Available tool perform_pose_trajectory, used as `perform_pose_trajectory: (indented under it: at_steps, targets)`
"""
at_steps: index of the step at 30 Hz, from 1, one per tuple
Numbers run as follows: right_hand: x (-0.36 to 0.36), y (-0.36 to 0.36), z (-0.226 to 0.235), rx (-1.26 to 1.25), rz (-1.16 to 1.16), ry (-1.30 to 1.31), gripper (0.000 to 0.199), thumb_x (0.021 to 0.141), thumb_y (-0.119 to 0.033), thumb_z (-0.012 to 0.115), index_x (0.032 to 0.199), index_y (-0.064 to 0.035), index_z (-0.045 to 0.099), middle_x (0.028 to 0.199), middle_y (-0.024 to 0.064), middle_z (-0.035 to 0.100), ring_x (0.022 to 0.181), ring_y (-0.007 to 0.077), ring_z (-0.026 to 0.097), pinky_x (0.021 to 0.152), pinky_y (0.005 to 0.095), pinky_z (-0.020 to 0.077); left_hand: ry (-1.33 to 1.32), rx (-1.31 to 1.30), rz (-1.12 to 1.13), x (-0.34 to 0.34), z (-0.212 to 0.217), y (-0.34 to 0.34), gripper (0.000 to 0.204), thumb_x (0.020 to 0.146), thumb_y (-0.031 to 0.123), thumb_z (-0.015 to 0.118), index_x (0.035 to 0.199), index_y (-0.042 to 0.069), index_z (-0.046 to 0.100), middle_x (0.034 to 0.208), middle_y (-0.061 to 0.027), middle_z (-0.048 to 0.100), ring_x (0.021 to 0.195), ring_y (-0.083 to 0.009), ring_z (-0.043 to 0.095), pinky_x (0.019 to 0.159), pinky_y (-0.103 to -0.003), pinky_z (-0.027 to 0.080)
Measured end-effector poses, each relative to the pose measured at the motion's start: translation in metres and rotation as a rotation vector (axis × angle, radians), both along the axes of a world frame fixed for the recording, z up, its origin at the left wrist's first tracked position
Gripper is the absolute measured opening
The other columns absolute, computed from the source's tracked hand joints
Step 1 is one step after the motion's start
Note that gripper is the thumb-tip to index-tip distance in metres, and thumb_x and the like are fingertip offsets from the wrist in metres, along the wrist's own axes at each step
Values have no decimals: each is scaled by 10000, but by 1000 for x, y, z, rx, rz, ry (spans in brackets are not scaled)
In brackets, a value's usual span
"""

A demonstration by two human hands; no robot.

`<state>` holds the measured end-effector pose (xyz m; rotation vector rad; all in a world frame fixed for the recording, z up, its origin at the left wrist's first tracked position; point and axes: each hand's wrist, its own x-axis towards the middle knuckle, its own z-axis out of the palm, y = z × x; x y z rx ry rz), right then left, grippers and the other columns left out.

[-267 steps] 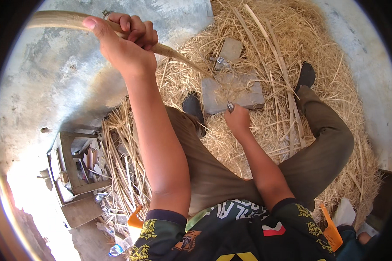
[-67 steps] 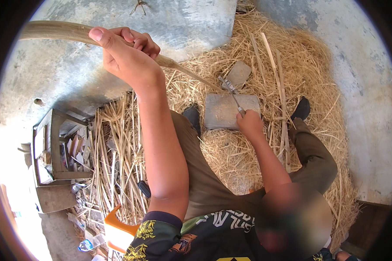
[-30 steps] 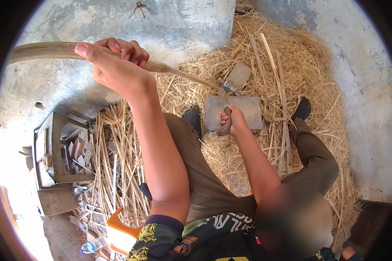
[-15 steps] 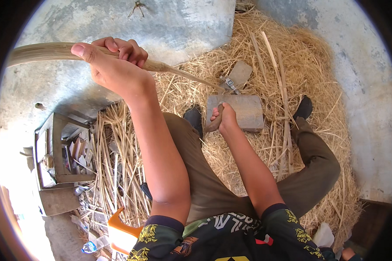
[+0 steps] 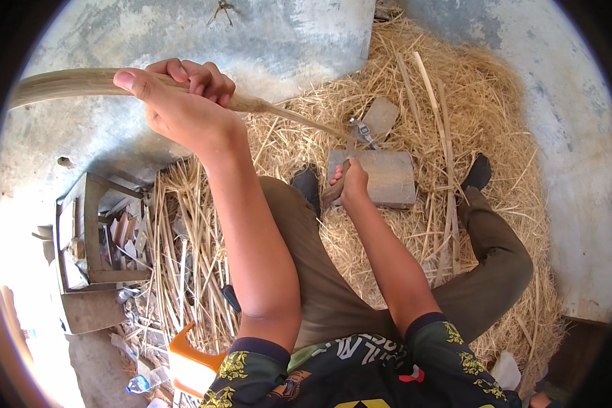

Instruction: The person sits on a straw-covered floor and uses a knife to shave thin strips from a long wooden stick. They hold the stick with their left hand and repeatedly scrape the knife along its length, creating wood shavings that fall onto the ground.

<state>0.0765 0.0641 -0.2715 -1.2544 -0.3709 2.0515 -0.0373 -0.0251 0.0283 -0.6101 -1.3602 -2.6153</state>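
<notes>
My left hand [image 5: 190,112] is closed around a long bamboo piece [image 5: 71,85], raised at the upper left. The bamboo is thick at the left and tapers past a joint down to the right. Its thin end comes down by the far edge of a grey block [image 5: 391,180]. Over that block, my right hand [image 5: 355,183] grips the wooden handle of a knife [image 5: 334,192]. The knife's short blade points away from me and meets or lies close to the thin bamboo end; contact is too small to tell.
Pale shavings [image 5: 483,88] cover the floor around the block. A wristwatch [image 5: 364,132] lies by a flat slab [image 5: 382,115]. Bamboo strips [image 5: 183,251] are heaped at left, beside a wooden frame [image 5: 119,277] holding scraps. An orange chair edge [image 5: 180,343] and plastic bottle [image 5: 139,384] are nearby.
The whole view has shifted slightly. Both hands keep their grips, and the bamboo and knife stay in nearly the same place over the block.
</notes>
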Motion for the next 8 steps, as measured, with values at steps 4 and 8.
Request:
perform_pose_trajectory:
  at_steps: [4, 8]
  targets:
    - [2, 7, -9, -22, 12, 36, 310, 1016, -310, 470, 857, -45, 463, 702, 73, 497, 548, 181, 482, 468, 367, 439, -9, 4, -6, 0, 0, 1, 673, 1004, 731, 272, 772, 107, 372, 553, 4, 289, 462, -121, 262, 448, -288, 187]
    - [2, 4, -8, -44, 1, 49, 325, 1019, -342, 490, 872, -53, 469, 715, 70, 498, 555, 175, 483, 479, 367, 443, 1, -10, -3, 0, -1, 2, 690, 991, 753, 269, 773, 107, 373, 554, 4, 288, 461, -121, 264, 449, -291, 186]
